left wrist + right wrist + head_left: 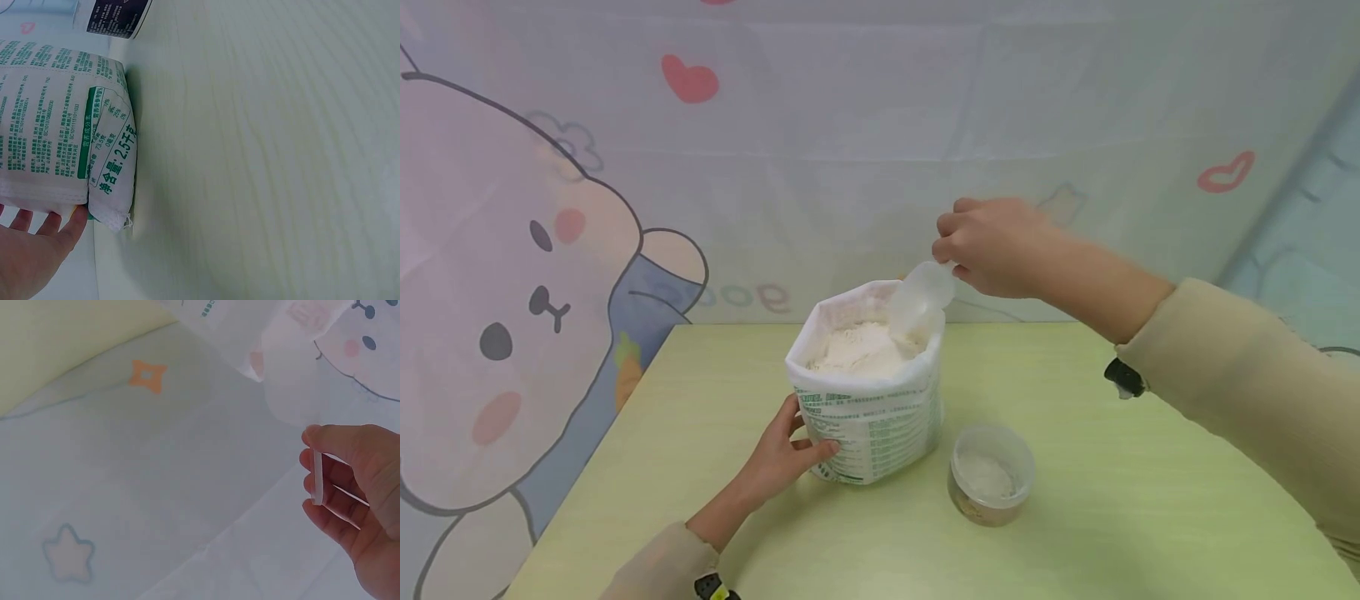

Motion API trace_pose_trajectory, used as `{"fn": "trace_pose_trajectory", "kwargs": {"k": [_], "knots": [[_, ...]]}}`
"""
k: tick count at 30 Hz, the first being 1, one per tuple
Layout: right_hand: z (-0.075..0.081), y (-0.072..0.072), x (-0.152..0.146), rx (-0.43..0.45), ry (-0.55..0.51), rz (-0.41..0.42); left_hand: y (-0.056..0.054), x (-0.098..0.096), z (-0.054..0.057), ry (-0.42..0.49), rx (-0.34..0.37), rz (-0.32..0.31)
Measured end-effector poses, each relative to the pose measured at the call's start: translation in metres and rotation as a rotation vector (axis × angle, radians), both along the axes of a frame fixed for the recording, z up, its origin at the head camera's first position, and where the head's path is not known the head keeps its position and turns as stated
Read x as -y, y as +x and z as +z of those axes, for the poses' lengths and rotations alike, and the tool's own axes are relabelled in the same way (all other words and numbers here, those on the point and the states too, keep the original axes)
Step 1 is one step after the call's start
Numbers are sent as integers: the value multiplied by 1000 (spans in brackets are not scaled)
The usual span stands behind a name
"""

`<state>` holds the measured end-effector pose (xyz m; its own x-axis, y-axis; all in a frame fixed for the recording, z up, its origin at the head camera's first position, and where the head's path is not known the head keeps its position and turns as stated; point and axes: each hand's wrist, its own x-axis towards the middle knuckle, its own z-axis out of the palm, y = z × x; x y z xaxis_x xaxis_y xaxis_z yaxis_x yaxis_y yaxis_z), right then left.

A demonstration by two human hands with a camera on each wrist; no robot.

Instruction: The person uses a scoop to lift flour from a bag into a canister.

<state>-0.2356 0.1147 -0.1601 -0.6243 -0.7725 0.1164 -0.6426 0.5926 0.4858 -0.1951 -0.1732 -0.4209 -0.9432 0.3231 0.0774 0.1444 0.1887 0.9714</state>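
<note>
An open white bag of flour [868, 429] with green print stands upright on the table, its top edge rolled outward. Pale flour [861, 350] fills it close to the rim. My left hand [782, 462] rests against the bag's lower left side, thumb on the front; the left wrist view shows the fingertips [78, 215] touching it. Above the bag's right rim, my right hand [992, 246] pinches the handle of a translucent plastic scoop [917, 300]. The scoop tilts down into the bag's mouth, its lower edge at the flour. In the right wrist view, thumb and fingers hold the handle [317, 478].
A clear round plastic tub [991, 475] with some pale powder inside stands open to the right of the bag, nearer to me. The light green table [1135, 467] ends at a printed cloth backdrop [850, 167] just behind the bag.
</note>
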Motion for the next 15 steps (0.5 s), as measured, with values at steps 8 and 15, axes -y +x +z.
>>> {"fn": "trace_pose_trajectory", "kwargs": {"k": [8, 15], "knots": [[-8, 4, 15, -96, 139, 8, 0, 0, -1, -2, -4, 2], [-18, 3, 18, -60, 100, -2, 4, -1, 4, 13, -1, -6]]}}
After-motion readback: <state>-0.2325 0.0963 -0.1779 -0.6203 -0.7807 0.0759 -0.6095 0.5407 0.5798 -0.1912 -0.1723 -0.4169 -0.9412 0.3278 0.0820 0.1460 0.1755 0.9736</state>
